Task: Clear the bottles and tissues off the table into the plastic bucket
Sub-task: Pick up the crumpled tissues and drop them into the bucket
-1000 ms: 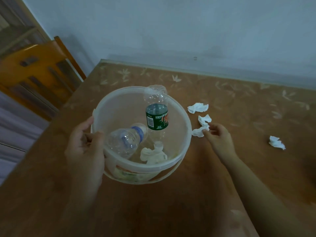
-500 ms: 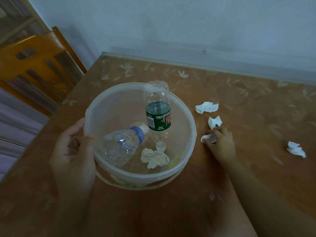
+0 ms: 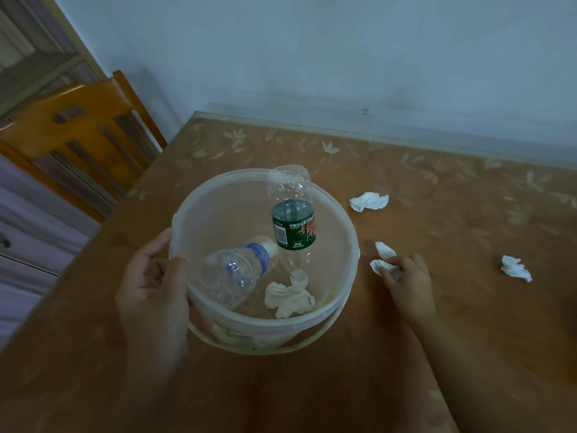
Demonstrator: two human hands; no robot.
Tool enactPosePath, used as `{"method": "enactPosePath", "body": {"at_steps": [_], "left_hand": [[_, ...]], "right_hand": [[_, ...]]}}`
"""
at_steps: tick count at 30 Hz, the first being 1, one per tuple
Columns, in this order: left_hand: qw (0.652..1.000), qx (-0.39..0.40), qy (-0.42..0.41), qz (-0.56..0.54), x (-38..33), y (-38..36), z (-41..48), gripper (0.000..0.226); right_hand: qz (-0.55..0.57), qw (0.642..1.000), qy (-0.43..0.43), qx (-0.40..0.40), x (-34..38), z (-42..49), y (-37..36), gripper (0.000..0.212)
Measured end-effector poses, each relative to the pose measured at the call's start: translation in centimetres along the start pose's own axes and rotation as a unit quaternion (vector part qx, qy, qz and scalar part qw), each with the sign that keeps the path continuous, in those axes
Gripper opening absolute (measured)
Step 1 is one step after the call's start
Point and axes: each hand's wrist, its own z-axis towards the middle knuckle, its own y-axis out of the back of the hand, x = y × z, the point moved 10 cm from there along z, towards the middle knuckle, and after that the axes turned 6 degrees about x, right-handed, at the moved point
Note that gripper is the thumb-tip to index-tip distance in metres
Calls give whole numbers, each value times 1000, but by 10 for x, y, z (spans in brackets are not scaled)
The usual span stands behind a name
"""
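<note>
A translucent plastic bucket (image 3: 349, 232) stands on the brown table. Inside it lie a green-labelled bottle (image 3: 293, 225) standing neck down, a blue-labelled clear bottle (image 3: 234, 273) on its side, and a crumpled tissue (image 3: 288, 300). My left hand (image 3: 153, 285) grips the bucket's left rim. To the right of the bucket my right hand (image 3: 409, 279) pinches a crumpled white tissue (image 3: 379, 266) on the table. Another tissue (image 3: 385, 250) lies just above it. Two more tissues lie apart: one (image 3: 368, 200) further back, one (image 3: 515, 268) to the far right.
The patterned brown table (image 3: 437, 182) meets a pale wall at the back. A wooden chair (image 3: 78, 126) stands off the table's left edge, with drawers behind it.
My right hand has closed its fingers on the tissue nearest the bucket. My left hand has stayed on the rim, and the camera view has shifted slightly.
</note>
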Motion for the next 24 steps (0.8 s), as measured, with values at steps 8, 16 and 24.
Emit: {"method": "enactPosePath", "body": {"at_steps": [8,16,24], "left_hand": [[998,1,26,-59,-11,7,-33,36],[997,40,33,-58,-17,11,-60,38],[996,66,20,-59,-33,11,-78,35]], "right_hand": [[59,992,80,-74,65,-56,62,12],[113,972,182,-94,142,-116,111,21],[90,963,252,30,194,-154,95,32]]}}
